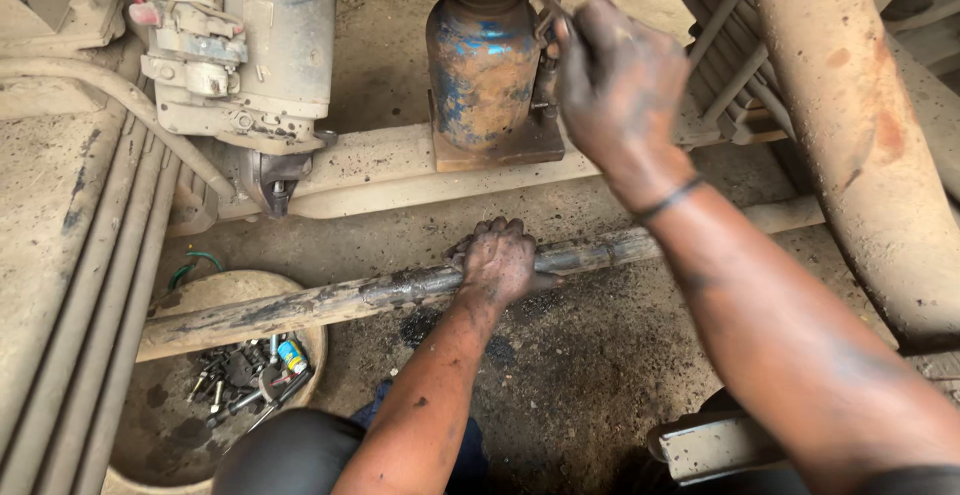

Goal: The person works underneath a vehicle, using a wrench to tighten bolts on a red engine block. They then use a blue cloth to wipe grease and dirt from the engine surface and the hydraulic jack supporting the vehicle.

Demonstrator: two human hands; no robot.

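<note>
Oily dirt floor [590, 375]; bowl [150, 435]; jack [480, 65] on plank [380, 170]

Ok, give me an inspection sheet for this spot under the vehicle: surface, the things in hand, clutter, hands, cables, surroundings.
Surface: dirt floor, dark oily patch beneath the bar.
Things in hand: long greasy metal bar lying across; blue rusty bottle jack upright on a wooden beam.
Clutter: round pan holding bolts and small tools.
Hands: left hand grips the bar; right hand pinches a small metal piece at the jack's side.
Cables: green wire by the pan.
Surroundings: rusty pipe on the right, leaf springs, dusty motor-like unit.
</note>
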